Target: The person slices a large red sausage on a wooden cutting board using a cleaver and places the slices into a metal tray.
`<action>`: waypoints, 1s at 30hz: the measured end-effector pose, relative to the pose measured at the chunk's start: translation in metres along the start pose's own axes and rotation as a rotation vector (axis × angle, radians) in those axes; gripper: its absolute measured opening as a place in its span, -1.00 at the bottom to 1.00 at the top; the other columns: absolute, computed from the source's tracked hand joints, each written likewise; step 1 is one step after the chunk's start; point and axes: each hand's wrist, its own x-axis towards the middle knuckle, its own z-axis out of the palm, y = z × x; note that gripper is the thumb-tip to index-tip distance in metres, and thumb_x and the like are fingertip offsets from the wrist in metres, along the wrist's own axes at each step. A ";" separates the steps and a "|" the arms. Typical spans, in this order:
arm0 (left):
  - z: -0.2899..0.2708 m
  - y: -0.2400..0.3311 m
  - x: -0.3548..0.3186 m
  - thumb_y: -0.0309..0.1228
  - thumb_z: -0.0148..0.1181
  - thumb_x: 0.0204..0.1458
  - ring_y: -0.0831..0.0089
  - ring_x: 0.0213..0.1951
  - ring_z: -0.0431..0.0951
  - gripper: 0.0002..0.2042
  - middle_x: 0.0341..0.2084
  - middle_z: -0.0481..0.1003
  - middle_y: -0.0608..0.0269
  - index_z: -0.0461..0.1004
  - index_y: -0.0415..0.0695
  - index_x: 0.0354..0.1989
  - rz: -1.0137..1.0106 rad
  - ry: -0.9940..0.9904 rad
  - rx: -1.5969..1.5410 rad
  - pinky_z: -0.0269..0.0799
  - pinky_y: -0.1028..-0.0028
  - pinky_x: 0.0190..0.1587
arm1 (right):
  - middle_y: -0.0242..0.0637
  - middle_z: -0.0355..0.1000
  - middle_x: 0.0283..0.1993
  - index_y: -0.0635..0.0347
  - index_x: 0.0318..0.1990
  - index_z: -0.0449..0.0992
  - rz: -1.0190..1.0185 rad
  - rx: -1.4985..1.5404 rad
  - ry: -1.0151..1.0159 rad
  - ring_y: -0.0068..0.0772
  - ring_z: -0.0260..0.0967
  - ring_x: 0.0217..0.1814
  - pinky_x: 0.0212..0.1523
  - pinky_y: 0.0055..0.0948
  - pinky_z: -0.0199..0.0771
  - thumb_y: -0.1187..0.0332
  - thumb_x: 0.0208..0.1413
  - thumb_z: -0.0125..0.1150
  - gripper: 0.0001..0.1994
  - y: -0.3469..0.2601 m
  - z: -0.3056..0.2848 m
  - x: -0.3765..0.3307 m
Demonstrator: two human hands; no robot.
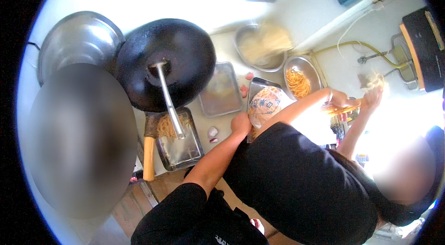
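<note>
My left hand (240, 124) is closed into a fist at the near left edge of a metal tray (257, 85), its fingers turned out of sight. A printed clear plastic bag (265, 106) of pale food lies on that tray, just right of the hand. Left of the hand sit a pale bulb-like piece (212, 131) and a smaller purple piece (213, 140). My right hand is out of sight. At the right, a co-worker's two hands hold orange strips (343, 107) and a pale, blurred bundle (377, 83).
A black wok (153, 41) with a wooden handle (149, 157) stands left, a metal rod (170, 106) across it. Below is a tray (187, 159) with noodles. Behind are a flat tray (220, 103), a bowl of orange strips (298, 82) and a blurred steel bowl (241, 43). The co-worker's black-clad body (301, 180) crowds my right.
</note>
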 end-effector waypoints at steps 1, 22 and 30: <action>0.000 0.005 -0.002 -0.30 0.17 0.18 -0.18 -0.18 0.71 -0.78 -0.31 0.68 -0.17 0.66 -0.17 -0.23 0.003 0.005 0.001 0.58 -0.12 -0.12 | -0.22 0.69 -0.13 0.26 -0.03 0.63 0.002 0.005 0.002 -0.29 0.65 -0.19 -0.06 -0.27 0.65 0.01 0.45 0.20 -0.58 0.002 0.003 -0.002; 0.016 -0.018 0.029 -0.14 0.17 0.24 -0.12 -0.20 0.76 -0.67 -0.32 0.73 -0.07 0.68 -0.16 -0.17 -0.071 0.069 0.186 0.64 -0.04 -0.15 | -0.23 0.69 -0.11 0.24 0.01 0.63 -0.073 0.262 0.065 -0.29 0.67 -0.25 -0.11 -0.27 0.67 -0.03 0.50 0.12 -0.55 0.073 0.034 -0.013; 0.015 -0.038 0.038 -0.15 0.24 0.17 -0.13 -0.20 0.76 -0.69 -0.33 0.72 -0.11 0.73 -0.15 -0.31 -0.059 0.108 0.249 0.65 -0.02 -0.18 | -0.12 0.65 -0.11 0.23 0.02 0.63 -0.018 0.132 0.106 -0.40 0.59 -0.06 0.03 -0.39 0.59 0.15 0.45 0.23 -0.70 0.034 0.041 -0.042</action>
